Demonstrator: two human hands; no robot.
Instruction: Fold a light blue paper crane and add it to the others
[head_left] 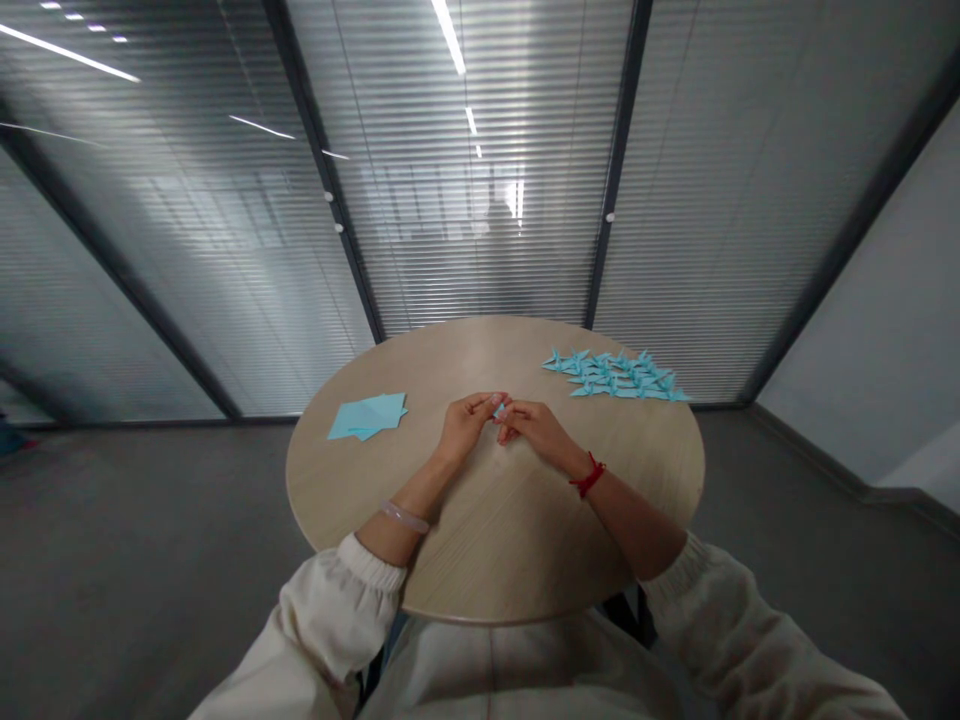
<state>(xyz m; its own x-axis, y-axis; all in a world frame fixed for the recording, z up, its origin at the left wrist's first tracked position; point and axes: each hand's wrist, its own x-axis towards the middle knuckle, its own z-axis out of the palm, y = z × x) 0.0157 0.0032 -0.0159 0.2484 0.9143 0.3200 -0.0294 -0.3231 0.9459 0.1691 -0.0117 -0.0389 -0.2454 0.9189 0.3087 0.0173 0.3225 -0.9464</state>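
Over the middle of the round bench (517,550), the left hand (466,420) and the right hand (534,425) meet at their fingertips around a small piece of blue paper (498,411). Both hands are narrow, thumbs and fingers pinched on the paper, which is mostly hidden by them; its exact folded shape is too small to tell. Some fingers of the right hand curl below it, close to the bench top.

To the left of the hands, flat blue sheets (369,415) lie in a loose, overlapping pile, with corners poking out from under the top one. They sit well apart from the left hand. On the far right part of the bench, many folded blue cranes (619,377) stand close together in rough rows, their points sticking up; they are too crowded to count surely.

A pale bangle (405,517) circles the left wrist, and a red cord (589,476) is tied round the right one. Light, gathered sleeves (334,610) end on both forearms. Behind the bench rise glass panels with blinds (480,270), split by dark frames, above a grey floor (150,540).
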